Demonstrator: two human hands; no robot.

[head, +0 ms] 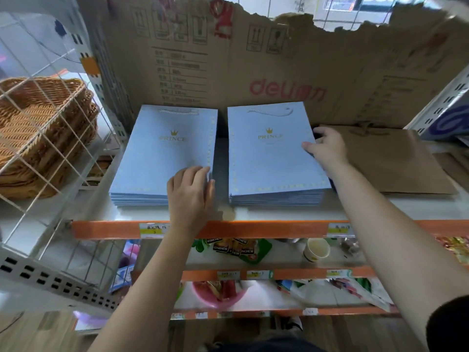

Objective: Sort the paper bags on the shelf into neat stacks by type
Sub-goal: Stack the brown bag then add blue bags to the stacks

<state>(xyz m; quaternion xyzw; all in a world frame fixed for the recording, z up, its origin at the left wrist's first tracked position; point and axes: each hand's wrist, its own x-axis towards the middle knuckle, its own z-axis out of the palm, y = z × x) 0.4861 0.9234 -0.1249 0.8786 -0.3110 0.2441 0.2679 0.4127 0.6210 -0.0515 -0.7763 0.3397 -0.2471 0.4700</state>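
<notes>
Two stacks of light-blue paper bags with a gold crown and "PRINCE" print lie flat on the white shelf (279, 212). The left blue stack (157, 153) has my left hand (190, 191) resting on its near right corner, fingers fairly straight along the edge. The right blue stack (271, 153) has my right hand (327, 148) at its right edge, thumb on top and fingers curled down over the side. Brown paper bags (396, 161) lie flat just right of that hand.
A torn cardboard sheet (253, 72) backs the shelf. Wicker baskets (43, 128) sit behind a white wire grid on the left. An orange rail (253, 228) with price labels fronts the shelf; lower shelves hold snacks, a paper cup (317, 248) and a pink bowl (218, 293).
</notes>
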